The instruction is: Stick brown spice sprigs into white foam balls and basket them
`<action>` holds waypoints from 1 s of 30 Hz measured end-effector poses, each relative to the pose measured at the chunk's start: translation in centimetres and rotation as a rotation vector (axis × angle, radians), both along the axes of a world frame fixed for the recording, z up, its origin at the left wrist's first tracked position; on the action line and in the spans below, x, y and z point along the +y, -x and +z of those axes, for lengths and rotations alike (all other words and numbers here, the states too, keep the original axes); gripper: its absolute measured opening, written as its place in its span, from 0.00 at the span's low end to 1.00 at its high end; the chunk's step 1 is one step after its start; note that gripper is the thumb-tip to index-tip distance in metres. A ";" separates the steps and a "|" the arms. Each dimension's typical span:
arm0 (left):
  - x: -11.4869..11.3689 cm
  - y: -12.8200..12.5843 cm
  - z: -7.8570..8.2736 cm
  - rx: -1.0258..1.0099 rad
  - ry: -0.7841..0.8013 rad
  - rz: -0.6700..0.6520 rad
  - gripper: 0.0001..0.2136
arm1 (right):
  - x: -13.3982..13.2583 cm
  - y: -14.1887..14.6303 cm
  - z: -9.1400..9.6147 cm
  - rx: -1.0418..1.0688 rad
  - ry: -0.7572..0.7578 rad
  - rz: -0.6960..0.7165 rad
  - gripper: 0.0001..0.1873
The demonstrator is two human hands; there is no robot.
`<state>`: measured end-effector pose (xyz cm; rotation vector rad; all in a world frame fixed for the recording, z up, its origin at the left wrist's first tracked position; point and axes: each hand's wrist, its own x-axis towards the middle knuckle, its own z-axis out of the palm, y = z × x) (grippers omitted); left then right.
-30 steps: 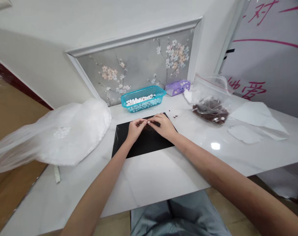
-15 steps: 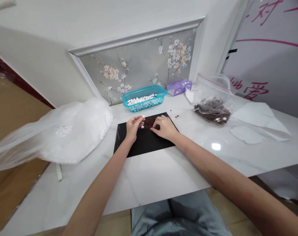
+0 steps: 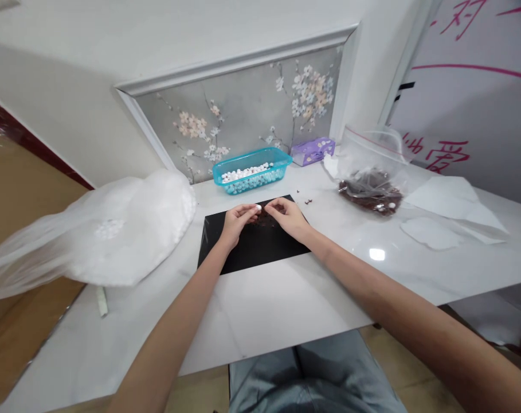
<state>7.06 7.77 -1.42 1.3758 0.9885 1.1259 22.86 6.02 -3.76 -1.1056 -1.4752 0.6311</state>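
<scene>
Above a black mat [image 3: 251,252], my left hand [image 3: 239,222] pinches a small white ball [image 3: 258,207] between thumb and fingertips. Close beside it, my right hand [image 3: 288,218] has its thumb and fingertips pressed together near the ball. Whatever sits in that right pinch is too small to make out. Small dark brown pieces [image 3: 266,221] lie on the mat beneath the fingers, partly hidden by both hands.
A blue basket [image 3: 281,167] of white balls stands behind the mat, beside a purple packet [image 3: 314,151]. To the right are a clear bag [image 3: 372,192] of brown pieces and white paper [image 3: 432,234]. A large bag of white balls [image 3: 135,229] lies left.
My hands have come together over the brown pieces. The left moved right with a white ball, and the right fingertips rose to meet it. A second white ball near the left fingers no longer shows.
</scene>
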 end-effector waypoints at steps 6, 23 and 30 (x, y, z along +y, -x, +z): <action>0.0 0.1 0.0 0.019 0.002 -0.048 0.13 | -0.4 0.1 0.2 0.113 0.081 0.082 0.13; 0.6 0.7 -0.5 -0.020 0.073 -0.101 0.13 | -0.6 0.1 0.3 0.114 0.052 0.094 0.12; 0.8 0.8 -0.5 -0.033 0.091 -0.117 0.13 | -0.6 0.1 0.2 0.045 0.001 0.072 0.11</action>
